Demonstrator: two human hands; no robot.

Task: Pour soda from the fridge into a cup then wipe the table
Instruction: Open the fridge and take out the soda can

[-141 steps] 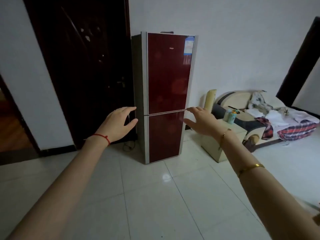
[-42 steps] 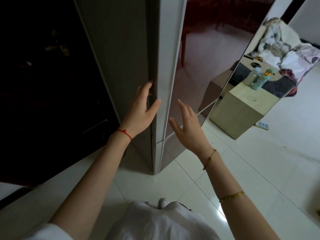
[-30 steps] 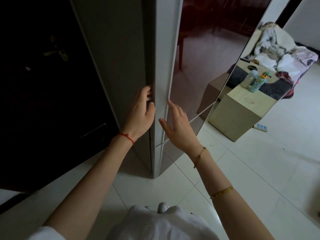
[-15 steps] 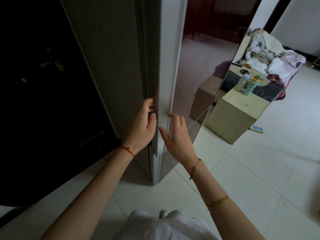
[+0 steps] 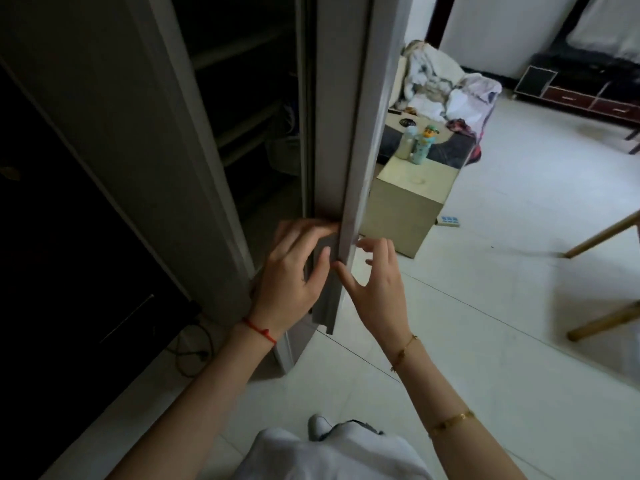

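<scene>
The left hand is curling its fingers round the edge of the fridge door at the frame's centre, gripping it. The right hand, fingers spread and loosely bent, is hovering just beside that edge. The fridge, door ajar, is filling the upper left, its shelves dark.

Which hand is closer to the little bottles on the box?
The right hand. It is on the outer side of the fridge door, the same side as the bottles. The left hand grips the door's edge on the far side.
</scene>
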